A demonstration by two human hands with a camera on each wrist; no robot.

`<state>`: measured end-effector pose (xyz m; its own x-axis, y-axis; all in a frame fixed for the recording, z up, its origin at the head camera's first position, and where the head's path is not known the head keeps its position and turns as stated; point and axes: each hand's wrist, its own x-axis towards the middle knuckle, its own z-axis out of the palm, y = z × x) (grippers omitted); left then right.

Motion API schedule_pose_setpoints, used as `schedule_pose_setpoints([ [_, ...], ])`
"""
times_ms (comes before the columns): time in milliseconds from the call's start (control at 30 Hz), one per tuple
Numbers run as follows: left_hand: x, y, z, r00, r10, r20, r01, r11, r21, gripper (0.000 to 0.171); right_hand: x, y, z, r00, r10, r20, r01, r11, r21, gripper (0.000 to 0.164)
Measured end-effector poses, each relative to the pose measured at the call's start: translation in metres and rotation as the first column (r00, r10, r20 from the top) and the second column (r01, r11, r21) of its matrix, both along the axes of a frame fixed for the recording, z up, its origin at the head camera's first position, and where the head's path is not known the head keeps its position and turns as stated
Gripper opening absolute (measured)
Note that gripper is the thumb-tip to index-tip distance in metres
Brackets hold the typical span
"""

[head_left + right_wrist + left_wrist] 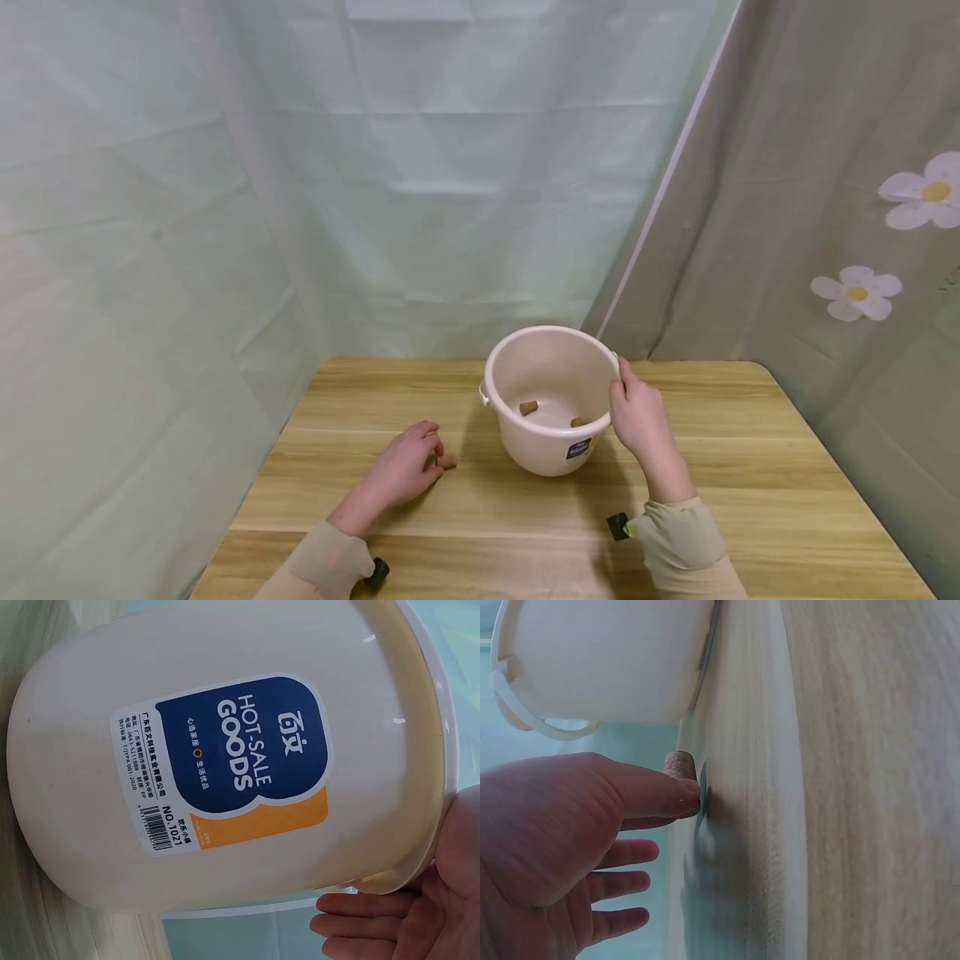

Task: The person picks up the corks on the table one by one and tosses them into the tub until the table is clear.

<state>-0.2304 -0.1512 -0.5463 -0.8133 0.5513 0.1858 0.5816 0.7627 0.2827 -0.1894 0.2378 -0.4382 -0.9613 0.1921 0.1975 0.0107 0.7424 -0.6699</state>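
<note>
With thumb and index finger, my left hand [401, 468] pinches a small brown cork [679, 763] low over the table, to the left of the bucket. The other fingers of that hand are spread apart. A cream plastic bucket [542, 454] stands upright, and two corks lie inside it, one cork [528, 407] at the left and another cork [577, 422] partly hidden by the near wall. My right hand [641, 412] grips the bucket's rim on the right side, its fingers on the outside under the rim, as the right wrist view shows.
The wooden table [480, 542] ends at the curtains behind and to the sides. A white handle [544, 724] hangs on the bucket's side. A blue and orange label [247, 742] is on the bucket's wall. White flowers [857, 293] decorate the grey curtain at right.
</note>
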Motion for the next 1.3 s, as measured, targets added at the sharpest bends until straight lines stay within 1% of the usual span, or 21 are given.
schedule_pose_setpoints([
  [200,0.001,-0.002,-0.001,1.000,0.004,-0.014,-0.004,1.000,0.017,0.019,0.000,0.000,0.001,1.000,0.003,0.011,-0.003,1.000,-0.001,0.058],
  [467,0.003,-0.005,0.002,0.999,0.032,0.005,-0.033,0.999,0.039,0.017,0.001,0.000,0.001,1.000,0.004,0.019,-0.004,1.000,-0.001,0.057],
  [533,0.004,-0.006,0.003,0.999,0.037,0.007,-0.037,0.998,0.056,0.017,0.001,0.001,0.001,1.000,0.005,0.018,-0.005,1.000,-0.001,0.057],
  [800,0.003,-0.009,0.007,0.998,0.047,-0.030,-0.044,0.992,0.117,0.020,0.000,0.000,0.001,1.000,0.002,0.008,-0.002,1.000,-0.004,0.057],
  [1000,0.003,-0.011,0.009,0.998,0.062,-0.015,-0.059,0.989,0.132,0.020,0.000,0.000,0.001,1.000,0.001,-0.006,-0.001,1.000,0.010,0.056],
  [1133,0.003,-0.011,0.013,0.997,0.076,-0.010,-0.073,0.984,0.160,0.019,0.000,0.000,0.002,1.000,0.002,-0.017,-0.002,1.000,0.016,0.055],
  [1300,0.004,-0.010,0.018,0.996,0.091,0.015,-0.092,0.977,0.192,0.018,0.001,-0.001,0.002,1.000,0.004,-0.017,-0.004,1.000,0.015,0.056],
])
